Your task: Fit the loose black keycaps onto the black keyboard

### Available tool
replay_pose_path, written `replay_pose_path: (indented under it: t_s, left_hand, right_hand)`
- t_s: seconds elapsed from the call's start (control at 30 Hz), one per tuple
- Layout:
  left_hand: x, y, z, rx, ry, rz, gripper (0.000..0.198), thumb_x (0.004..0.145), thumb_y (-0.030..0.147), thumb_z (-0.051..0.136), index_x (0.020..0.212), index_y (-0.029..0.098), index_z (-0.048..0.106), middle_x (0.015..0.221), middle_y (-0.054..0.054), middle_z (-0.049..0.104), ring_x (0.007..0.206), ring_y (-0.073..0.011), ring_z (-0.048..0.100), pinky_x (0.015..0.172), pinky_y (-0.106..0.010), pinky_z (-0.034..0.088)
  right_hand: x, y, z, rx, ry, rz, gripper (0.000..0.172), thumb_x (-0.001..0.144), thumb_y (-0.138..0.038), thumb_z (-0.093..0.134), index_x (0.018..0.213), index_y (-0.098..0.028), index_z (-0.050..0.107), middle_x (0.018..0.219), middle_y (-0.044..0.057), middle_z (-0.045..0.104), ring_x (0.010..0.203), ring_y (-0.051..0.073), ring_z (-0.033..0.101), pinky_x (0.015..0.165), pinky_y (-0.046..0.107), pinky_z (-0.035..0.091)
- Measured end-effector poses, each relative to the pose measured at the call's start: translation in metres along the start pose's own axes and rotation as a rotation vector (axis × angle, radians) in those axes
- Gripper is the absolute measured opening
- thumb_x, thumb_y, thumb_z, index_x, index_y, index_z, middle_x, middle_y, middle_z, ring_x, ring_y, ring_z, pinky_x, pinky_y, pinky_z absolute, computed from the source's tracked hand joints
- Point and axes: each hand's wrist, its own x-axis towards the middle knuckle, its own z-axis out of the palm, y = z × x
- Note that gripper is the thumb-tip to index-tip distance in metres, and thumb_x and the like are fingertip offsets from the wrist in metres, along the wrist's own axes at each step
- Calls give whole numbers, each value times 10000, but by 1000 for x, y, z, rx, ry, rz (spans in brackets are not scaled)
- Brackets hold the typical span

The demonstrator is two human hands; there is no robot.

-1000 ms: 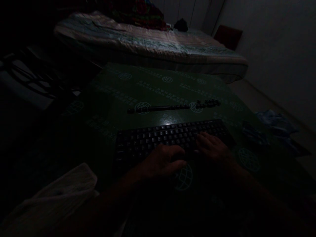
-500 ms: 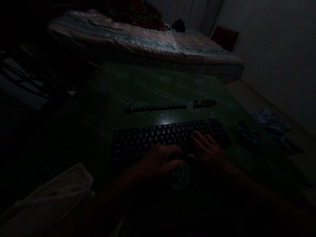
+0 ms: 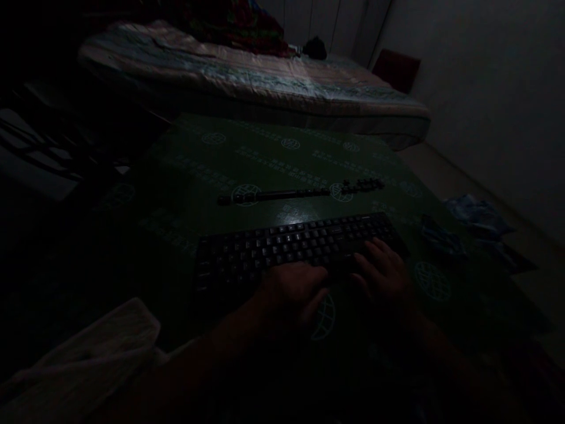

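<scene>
A black keyboard [image 3: 282,241] lies on the green table sheet, its keys facing up. My left hand [image 3: 295,288] is at its near edge, fingers curled together with the thumb below; what they hold, if anything, is hidden in the dark. Over the right part of the keyboard is my right hand [image 3: 384,271], its fingers stretched and slightly apart, touching or just above it. Behind the keyboard runs a row of small dark pieces [image 3: 304,193] with a longer bar among them; they look like loose keycaps, but the light is too dim to be certain.
The green sheet [image 3: 260,159] has pale globe prints. A light cloth [image 3: 110,335] is at the lower left. Crumpled bluish material [image 3: 441,235] lies at the right. Beyond the table stands a bed [image 3: 247,76] with a dark red blanket [image 3: 238,29]; a wall [image 3: 485,88] rises at the right.
My right hand has moved right along the keyboard, and its fingers have spread. My left hand has turned slightly, staying at the near edge. The view has shifted a little.
</scene>
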Motion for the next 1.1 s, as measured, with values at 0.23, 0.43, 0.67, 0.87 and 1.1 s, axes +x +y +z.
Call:
replay_pose_path:
  t_s: [0.23,0.43,0.67,0.87,1.1]
  left_hand:
    - [14,-3,24,329,52,142,290,862,281,517,1109,131,552,1218,-149,598,1162,-293,511,931,-478,397]
    - [17,1,28,387,-70,97,401,838,349,592,1166,124,538,1309,-158,542,1277,-311,418,1044,-596,241]
    - [19,1,31,388,24,132,252,897,263,498,1082,117,589,1236,-155,600,1217,-300,491,1044,-611,249]
    - [21,8,34,462,6,183,300,930,138,341,1098,81,583,1174,-178,627,1217,-297,490,1070,-597,229]
    - [24,10,37,543,66,251,283,928,141,345,1031,66,598,1037,-153,672,1179,-285,519,1059,-568,280]
  right_hand:
    - [6,-1,3,-23,-48,-19,271,866,-315,547,1068,-145,606,1232,198,541,1247,333,426,920,502,447]
    - [6,-4,6,9,-60,9,260,860,-293,555,1046,-128,628,1218,208,563,1245,329,434,939,500,429]
    - [13,-5,3,-2,-78,-63,245,881,-291,531,1028,-116,619,1224,199,580,1264,313,424,955,491,417]
    - [17,-3,2,-13,-72,-100,246,897,-296,499,1005,-114,625,1196,190,598,1236,304,456,935,465,438]
    - [15,-5,-1,-25,-91,-91,267,893,-278,501,1042,-86,610,1221,214,571,1253,319,433,951,474,420]
